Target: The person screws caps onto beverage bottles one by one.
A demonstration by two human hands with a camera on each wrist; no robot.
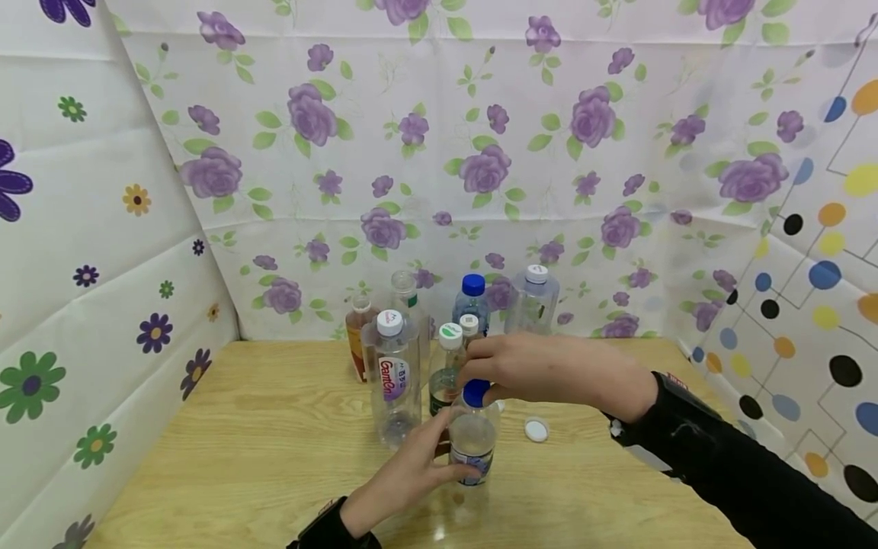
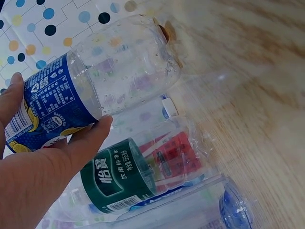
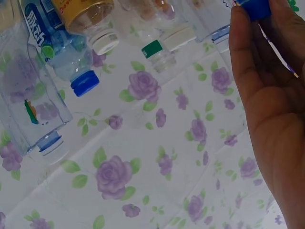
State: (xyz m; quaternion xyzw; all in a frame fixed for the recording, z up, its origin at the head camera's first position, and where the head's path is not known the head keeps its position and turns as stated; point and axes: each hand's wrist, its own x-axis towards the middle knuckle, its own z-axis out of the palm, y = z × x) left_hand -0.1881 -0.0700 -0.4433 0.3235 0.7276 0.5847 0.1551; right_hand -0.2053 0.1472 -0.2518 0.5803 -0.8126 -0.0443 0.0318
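**A small bottle [image 1: 473, 436] held in two places**

Head view: it stands upright before the person, nearer than the other bottles [image 1: 394, 379]. The left hand [image 1: 414, 461] wraps its lower body, likely to steady it; the right hand [image 1: 542, 370] pinches the blue cap [image 1: 476, 393] from above, a hold that suits twisting. A white lid [image 1: 536, 429] lies on the table [image 1: 288, 457].

Left wrist view: fingers clasp the blue label [image 2: 52, 102], leaving the neck free; whether the base touches down cannot be told.

Right wrist view: thumb and fingertips are clamped on the cap.
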